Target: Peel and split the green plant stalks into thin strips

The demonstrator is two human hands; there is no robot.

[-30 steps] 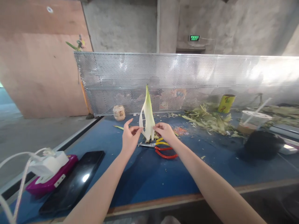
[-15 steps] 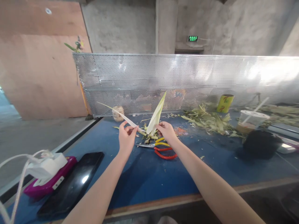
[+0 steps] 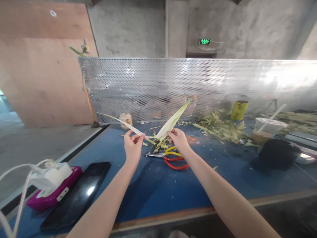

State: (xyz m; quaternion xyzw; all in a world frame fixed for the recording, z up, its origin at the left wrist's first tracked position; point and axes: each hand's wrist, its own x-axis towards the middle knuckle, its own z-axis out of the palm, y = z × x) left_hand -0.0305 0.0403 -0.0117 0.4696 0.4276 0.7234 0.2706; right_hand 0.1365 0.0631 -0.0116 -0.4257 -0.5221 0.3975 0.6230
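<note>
Between thumb and fingers, my left hand pinches a narrow, pale corn husk strip whose thin tip points to the upper left. My right hand grips the base of a wider, pale green corn husk, which leans up and to the right. The lower ends of both pieces come close together between my hands; I cannot tell whether they are joined. Just below, scissors with yellow and red handles lie on the blue table, blades toward the left. Husk scraps lie behind them.
A black phone and a magenta power strip with white plugs lie at left. A roll of twine stands behind my left hand. Right are a husk pile, a yellow-green can, a drink cup and a black object. A perforated metal screen borders the back.
The wide husk in my right hand has tilted further right, away from the narrow strip. The strip in my left hand has dipped slightly lower to the left.
</note>
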